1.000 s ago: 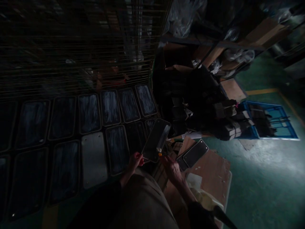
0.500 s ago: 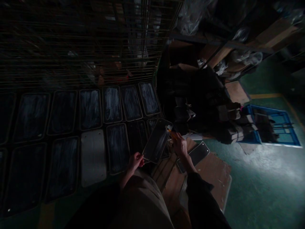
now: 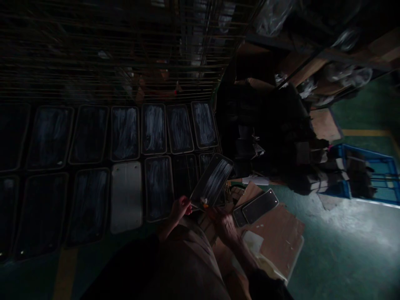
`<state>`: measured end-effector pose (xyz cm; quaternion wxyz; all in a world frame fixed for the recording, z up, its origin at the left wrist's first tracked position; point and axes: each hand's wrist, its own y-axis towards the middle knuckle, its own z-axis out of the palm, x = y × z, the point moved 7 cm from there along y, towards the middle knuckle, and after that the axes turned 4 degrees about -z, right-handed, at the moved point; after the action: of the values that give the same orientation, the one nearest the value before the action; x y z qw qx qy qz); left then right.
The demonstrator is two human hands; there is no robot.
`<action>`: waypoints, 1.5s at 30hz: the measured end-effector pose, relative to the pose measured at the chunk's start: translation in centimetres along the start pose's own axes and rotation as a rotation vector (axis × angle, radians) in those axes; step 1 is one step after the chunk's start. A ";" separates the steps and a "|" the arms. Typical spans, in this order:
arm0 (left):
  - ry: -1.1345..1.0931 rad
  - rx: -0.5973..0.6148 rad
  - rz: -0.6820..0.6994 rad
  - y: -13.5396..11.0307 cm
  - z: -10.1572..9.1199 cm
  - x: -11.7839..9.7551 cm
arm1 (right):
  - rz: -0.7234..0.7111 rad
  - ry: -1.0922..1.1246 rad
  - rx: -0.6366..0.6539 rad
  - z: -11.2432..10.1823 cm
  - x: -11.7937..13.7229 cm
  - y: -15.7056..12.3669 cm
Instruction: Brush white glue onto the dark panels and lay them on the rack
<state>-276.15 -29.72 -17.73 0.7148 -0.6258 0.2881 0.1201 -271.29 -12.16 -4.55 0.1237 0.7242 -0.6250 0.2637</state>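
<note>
My left hand (image 3: 181, 207) pinches the lower left corner of a dark rounded rectangular panel (image 3: 210, 185), which is held tilted. Whitish streaks run along the panel's face. In my right hand (image 3: 223, 223) is a small brush (image 3: 205, 204) with an orange part and pale bristles, at the panel's lower end; its handle is mostly hidden by my fingers. Similar panels lie in two rows to the left, many streaked with white, such as one streaked panel (image 3: 153, 128). Among them is one light grey panel (image 3: 126, 197). Two more dark panels (image 3: 261, 206) overlap at the right.
Cardboard sheets (image 3: 278, 231) lie below the overlapping panels. Behind the rows rises a wire rack (image 3: 125, 75). Dark stacked goods (image 3: 265, 125) stand at the back right, beside a blue crate (image 3: 386, 171) on the green floor (image 3: 350, 254). The light is dim.
My right hand has drawn the brush from the panel's upper end down to its lower end, and the white streaks look brighter. A second panel now shows at the right. The view has shifted.
</note>
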 end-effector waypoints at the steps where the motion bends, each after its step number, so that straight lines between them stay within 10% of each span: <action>1: -0.005 0.007 0.004 0.0 0.0 0.0 | 0.003 0.050 0.014 -0.1 0.4 -0.4; 9: -0.038 0.012 0.015 0.4 0.0 0.6 | 0.158 -0.065 -0.198 -7.8 -5.0 7.8; 13: -0.034 0.003 0.019 0.5 0.0 0.7 | 0.123 -0.188 -0.193 -7.2 -6.3 10.7; 25: -0.015 0.008 0.005 0.5 0.0 0.5 | 0.021 0.177 0.095 1.5 1.6 -0.2; 36: 0.026 0.004 0.075 -0.2 -0.1 -0.4 | 0.209 0.011 -0.282 -6.3 -7.4 5.5; 45: -0.002 0.001 0.010 -0.2 0.3 -0.4 | 0.098 0.043 0.003 0.6 0.2 -3.3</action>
<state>-276.31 -29.39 -17.36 0.7148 -0.6239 0.2905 0.1239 -267.92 -12.01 -4.42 0.1229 0.6872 -0.6566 0.2856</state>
